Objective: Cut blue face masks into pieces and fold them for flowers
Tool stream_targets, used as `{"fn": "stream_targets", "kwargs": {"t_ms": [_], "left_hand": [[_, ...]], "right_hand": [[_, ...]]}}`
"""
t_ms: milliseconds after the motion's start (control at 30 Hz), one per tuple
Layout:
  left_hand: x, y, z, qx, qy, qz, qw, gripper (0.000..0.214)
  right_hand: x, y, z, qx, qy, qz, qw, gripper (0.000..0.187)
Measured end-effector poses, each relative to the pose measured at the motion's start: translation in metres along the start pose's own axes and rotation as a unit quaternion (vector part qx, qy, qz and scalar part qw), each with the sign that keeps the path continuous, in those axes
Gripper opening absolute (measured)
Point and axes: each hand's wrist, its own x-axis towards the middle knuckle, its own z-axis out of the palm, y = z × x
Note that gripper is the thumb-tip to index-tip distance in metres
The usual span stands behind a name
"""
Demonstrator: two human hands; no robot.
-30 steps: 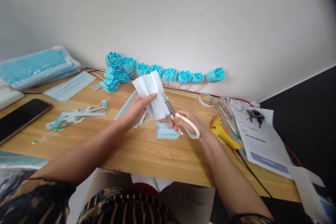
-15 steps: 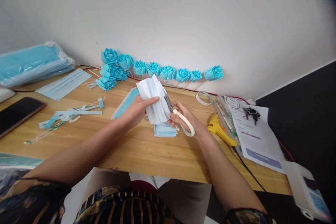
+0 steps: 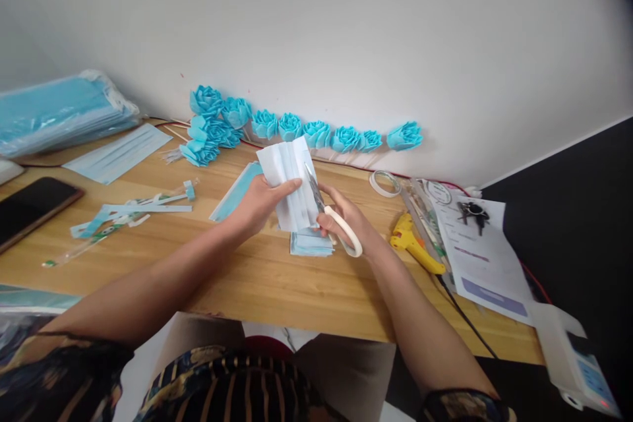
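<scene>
Between the thumb and fingers of my left hand (image 3: 264,203) is a pale blue pleated piece of face mask (image 3: 291,175), raised above the table. My right hand (image 3: 343,211) grips white-handled scissors (image 3: 350,237); their metal blades lie along the right edge of the mask piece, pointing up and away. Just below, a small stack of cut mask pieces (image 3: 311,243) rests on the wood. A bluer mask sheet (image 3: 235,196) lies beneath and behind my left hand.
Blue handmade flowers (image 3: 316,134) on sticks line the wall. At left are a bag of masks (image 3: 59,112), a flat mask (image 3: 117,153), cut strips (image 3: 148,208) and a phone (image 3: 37,208). To the right are tape (image 3: 385,184), a yellow glue gun (image 3: 415,245), papers (image 3: 487,267) and keys (image 3: 473,213).
The scissors have shifted slightly left, and more of their blades now shows in front of the mask piece. My left hand keeps its hold almost unmoved.
</scene>
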Motion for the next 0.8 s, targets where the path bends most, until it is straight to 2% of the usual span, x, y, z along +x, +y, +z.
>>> {"fn": "stream_targets", "kwargs": {"t_ms": [267,533,800], "left_hand": [[-0.002,0.000,0.000,0.019,-0.019,-0.021,0.999,0.046],[-0.001,0.001,0.000,0.023,0.011,0.005,1.000,0.046],[-0.002,0.004,0.001,0.021,0.005,0.000,1.000,0.046]], "right_hand": [[0.001,0.003,0.006,-0.011,0.014,-0.020,1.000,0.098],[0.004,0.010,0.008,0.002,0.043,-0.015,0.999,0.095],[0.003,0.010,0.009,0.009,0.055,-0.015,0.998,0.090]]}}
